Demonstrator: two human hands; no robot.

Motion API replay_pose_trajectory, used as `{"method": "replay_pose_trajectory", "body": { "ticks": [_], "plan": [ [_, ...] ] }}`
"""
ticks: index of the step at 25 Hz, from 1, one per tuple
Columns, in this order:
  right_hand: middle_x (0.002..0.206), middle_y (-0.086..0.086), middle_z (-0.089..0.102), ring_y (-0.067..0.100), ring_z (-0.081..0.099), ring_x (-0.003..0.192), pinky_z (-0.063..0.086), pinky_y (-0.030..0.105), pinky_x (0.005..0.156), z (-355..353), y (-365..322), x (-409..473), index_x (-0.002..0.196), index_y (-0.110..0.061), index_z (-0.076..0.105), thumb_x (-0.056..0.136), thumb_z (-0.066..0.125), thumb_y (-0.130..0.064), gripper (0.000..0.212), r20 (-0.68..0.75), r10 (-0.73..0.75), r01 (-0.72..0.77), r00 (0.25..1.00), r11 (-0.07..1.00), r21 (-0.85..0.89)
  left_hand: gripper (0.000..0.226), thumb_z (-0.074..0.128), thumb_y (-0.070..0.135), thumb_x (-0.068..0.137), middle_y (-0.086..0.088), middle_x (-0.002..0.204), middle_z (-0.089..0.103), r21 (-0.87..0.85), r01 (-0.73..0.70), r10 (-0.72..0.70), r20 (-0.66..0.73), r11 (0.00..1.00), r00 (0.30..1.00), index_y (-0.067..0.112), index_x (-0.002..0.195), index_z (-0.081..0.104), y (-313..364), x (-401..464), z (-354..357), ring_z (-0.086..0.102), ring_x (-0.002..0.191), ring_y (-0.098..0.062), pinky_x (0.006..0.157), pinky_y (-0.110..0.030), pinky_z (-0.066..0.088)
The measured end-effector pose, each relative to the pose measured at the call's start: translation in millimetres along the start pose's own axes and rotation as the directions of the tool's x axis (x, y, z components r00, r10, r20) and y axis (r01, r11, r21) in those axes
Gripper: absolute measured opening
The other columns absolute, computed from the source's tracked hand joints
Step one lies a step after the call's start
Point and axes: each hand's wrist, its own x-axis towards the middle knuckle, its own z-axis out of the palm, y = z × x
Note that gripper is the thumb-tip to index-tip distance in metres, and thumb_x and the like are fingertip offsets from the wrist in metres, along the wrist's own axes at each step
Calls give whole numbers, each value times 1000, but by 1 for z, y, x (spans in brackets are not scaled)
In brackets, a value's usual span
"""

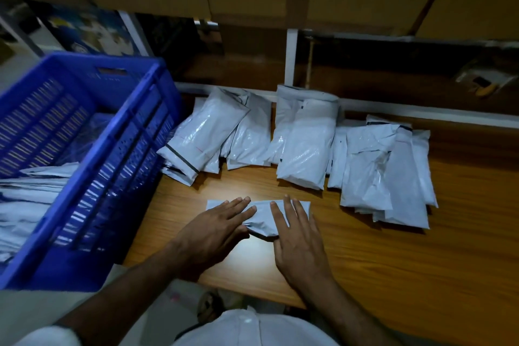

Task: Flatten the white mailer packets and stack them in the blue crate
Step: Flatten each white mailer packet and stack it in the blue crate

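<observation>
At nine o'clock the blue crate [84, 132] is sitting at the left end of the wooden surface [421, 247], and a stack of flattened white mailer packets [31, 191] is already lying inside it; I cannot count those, as they overlap and run out of sight.

Just right of the crate, at about six o'clock, the person's left hand [216, 227] is lying flat on one mailer packet [261, 219], fingers [241, 205] straight and slightly spread, pressing down on its left half. The right hand [297, 236] is doing the same on the right half, fingers [289, 211] straight and close together. The packet is lying on the surface between the two palms, still bunched and creased in the middle, so the flattening step looks to be under way, not finished.

Next, I judge, the hands need to smooth outward until that crease goes, then lift the packet left into the crate.

Farther back, from twelve to three o'clock, three loose heaps of unflattened packets [306, 149] are waiting: a left heap of roughly four, a middle one of two or three, a right one of perhaps five. The overlaps make an exact count uncertain.
</observation>
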Motion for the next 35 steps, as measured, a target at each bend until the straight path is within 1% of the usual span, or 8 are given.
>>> {"method": "replay_pose_trajectory", "body": {
  "ticks": [4,9,12,15,19,26,30,35],
  "plan": [
    [159,15,46,34,45,146,44,57,113,-23,1,9,157,-19,41,73,85,-19,94,-95,-18,21,995,999,27,71,8,69,103,-2,170,4,106,59,-60,7,993,998,30,163,5,5,2,-20,6,157,-18,128,-46,12],
    [162,20,40,38,38,150,34,62,118,-68,-7,27,157,-14,42,78,77,-17,86,-238,-154,157,959,988,-8,62,34,33,103,-13,164,28,229,208,-145,-263,951,954,20,162,20,21,-9,-66,29,151,-27,121,-45,23],
    [158,23,44,40,44,146,39,62,115,-95,-27,53,156,-12,44,68,82,-11,96,-273,-239,238,932,971,-36,82,40,7,95,-9,169,0,232,276,-204,-291,933,935,28,162,-1,13,-24,-110,2,156,-24,126,-40,2],
    [160,22,42,39,43,147,38,59,116,-114,-60,83,158,-13,42,71,68,0,91,-337,-285,282,897,958,-58,79,33,9,95,-6,170,-3,178,327,-266,-298,928,917,30,162,-5,-10,-44,-145,2,158,-24,128,-39,7],
    [160,21,42,38,42,148,35,55,120,-129,-130,123,159,-14,40,71,62,-5,90,-328,-373,366,868,927,-84,82,8,26,80,-7,169,14,128,315,-259,-330,940,908,27,162,13,-71,-84,-183,22,155,-25,124,-41,26],
    [161,17,41,33,38,150,32,51,123,-115,-283,183,159,-15,38,83,43,-12,76,-302,-499,513,812,858,-37,76,31,9,80,-6,159,42,191,356,-261,-394,915,881,22,155,43,-235,-174,-202,47,143,-27,113,-40,44],
    [157,20,46,35,43,146,34,49,121,-97,-354,223,158,-16,40,88,70,-32,77,-96,-439,436,893,899,-52,80,53,9,75,-10,156,46,162,357,-311,-252,920,916,23,153,46,-315,-182,-186,53,137,-31,109,-44,48],
    [165,29,19,42,19,153,22,62,121,-72,-402,249,166,-11,1,106,44,-32,76,517,-1,155,856,954,-255,68,47,28,87,-10,158,43,163,223,-230,21,961,973,29,155,41,-362,-154,-152,52,137,-31,106,-40,49]
  ]
}}
